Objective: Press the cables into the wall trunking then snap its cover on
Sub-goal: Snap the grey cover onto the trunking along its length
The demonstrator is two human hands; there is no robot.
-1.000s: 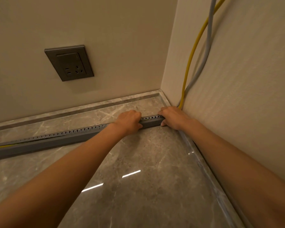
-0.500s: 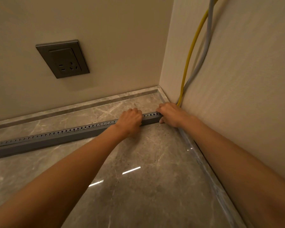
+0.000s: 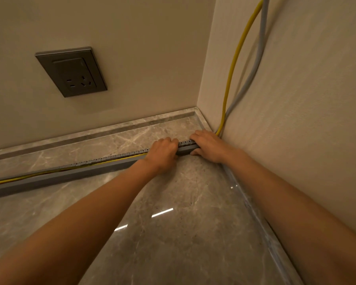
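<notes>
One dark grey wall socket [image 3: 71, 74] sits on the back wall at the left. Below it, a single length of grey trunking [image 3: 70, 175] lies on the polished marble surface [image 3: 173, 223], running from the left edge to the corner, well out from the back wall. Its far wall is a row of small slotted teeth, and its top is open along the left stretch, where one yellow cable [image 3: 49, 172] lies inside. There are two hands near its right end. The left hand [image 3: 162, 154] has its fingers curled over the top, gripping the trunking. The right hand [image 3: 209, 146] clasps the very end, fingers across the top and thumb on the near face. Above it there are two cables on the right wall, the yellow one and a grey cable [image 3: 260, 48], which drop side by side into the corner behind that hand
</notes>
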